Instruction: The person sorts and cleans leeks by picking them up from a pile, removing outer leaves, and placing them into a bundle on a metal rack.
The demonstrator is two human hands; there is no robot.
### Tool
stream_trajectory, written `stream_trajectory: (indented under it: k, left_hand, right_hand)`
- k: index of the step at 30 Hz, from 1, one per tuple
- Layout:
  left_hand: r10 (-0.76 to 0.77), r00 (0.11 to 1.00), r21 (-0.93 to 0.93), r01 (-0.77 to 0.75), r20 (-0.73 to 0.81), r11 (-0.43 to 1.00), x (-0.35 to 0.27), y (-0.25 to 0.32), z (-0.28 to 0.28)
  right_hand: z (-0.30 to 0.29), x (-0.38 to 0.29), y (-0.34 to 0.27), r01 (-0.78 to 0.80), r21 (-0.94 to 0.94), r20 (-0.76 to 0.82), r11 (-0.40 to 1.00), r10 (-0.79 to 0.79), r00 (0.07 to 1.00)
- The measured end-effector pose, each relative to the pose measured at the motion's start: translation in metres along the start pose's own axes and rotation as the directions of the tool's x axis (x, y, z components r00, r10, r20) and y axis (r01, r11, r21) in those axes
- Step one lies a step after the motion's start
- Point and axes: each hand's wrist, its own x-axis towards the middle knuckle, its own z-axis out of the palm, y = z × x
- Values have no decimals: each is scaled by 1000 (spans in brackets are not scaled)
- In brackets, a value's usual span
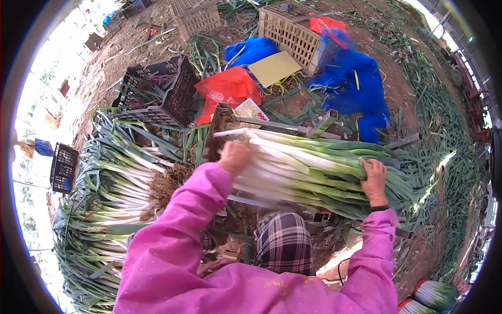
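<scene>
A thick bundle of long green onions lies crosswise on a metal frame before me, white ends at left, green leaves at right. My left hand, blurred, is at the white root end; whether its fingers are closed on the stalks cannot be told. My right hand rests on the green leaves from above, fingers bent over the bundle's upper side. At the left is a big heap of green onions with brown roots facing the frame. The underside of the bundle is hidden.
Beyond the frame are a black plastic crate, a red plastic bag, a cardboard sheet, blue mesh sacks and a beige crate. Cut leaves litter the right side. Tied bundles lie at lower right.
</scene>
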Motion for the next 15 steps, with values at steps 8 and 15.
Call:
stream_trajectory:
  k: [8, 15]
  left_hand:
    - [-91, 994, -152, 81, -57, 985, 0, -14, -41]
    - [12, 996, -37, -16, -84, 999, 20, -11, -46]
  right_hand:
    - [7, 5, -28, -21, -85, 61, 996, 27, 998]
    - [-14, -26, -18, -137, -50, 111, 989, 142, 984]
